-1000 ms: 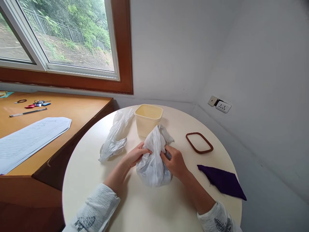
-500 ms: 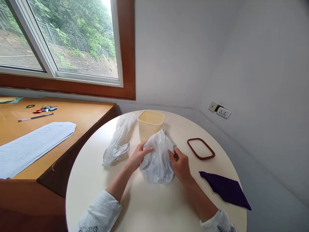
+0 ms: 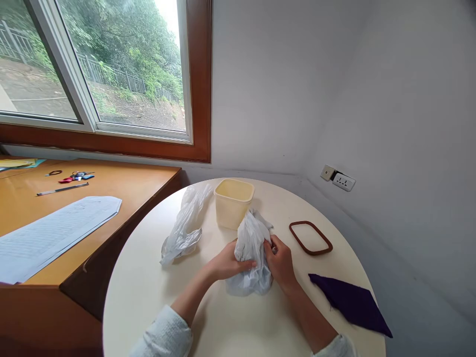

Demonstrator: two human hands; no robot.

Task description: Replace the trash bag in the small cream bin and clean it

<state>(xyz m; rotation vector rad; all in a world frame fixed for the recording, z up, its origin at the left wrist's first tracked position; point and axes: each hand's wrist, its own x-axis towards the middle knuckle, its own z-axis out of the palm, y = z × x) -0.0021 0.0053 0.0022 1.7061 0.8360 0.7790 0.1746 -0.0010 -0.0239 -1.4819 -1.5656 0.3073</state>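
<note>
A crumpled white plastic bag (image 3: pixel 253 233) is held between both hands above the round table. My left hand (image 3: pixel 232 263) wraps round its left side, thumb lying across the front. At the bag's right edge, my right hand (image 3: pixel 279 258) pinches the film between thumb and curled fingers. Just behind the bag stands a pale yellow square plastic container (image 3: pixel 230 206), open at the top. A second white plastic bag (image 3: pixel 184 228) lies stretched out on the table to the left. What the held bag may contain is hidden.
To the right lie a brown rounded-square frame (image 3: pixel 311 239) and a dark purple folded cloth (image 3: pixel 349 302) on the white round table (image 3: pixel 148 307). A wooden desk at left bears papers (image 3: pixel 59 238), a pen (image 3: pixel 62 189) and keys (image 3: pixel 78 177). A wall socket (image 3: pixel 344 182) is at right.
My left hand has moved right and down, gathering the bag into a narrower bunch. My right hand keeps its pinch on the bag. The view has tilted up slightly.
</note>
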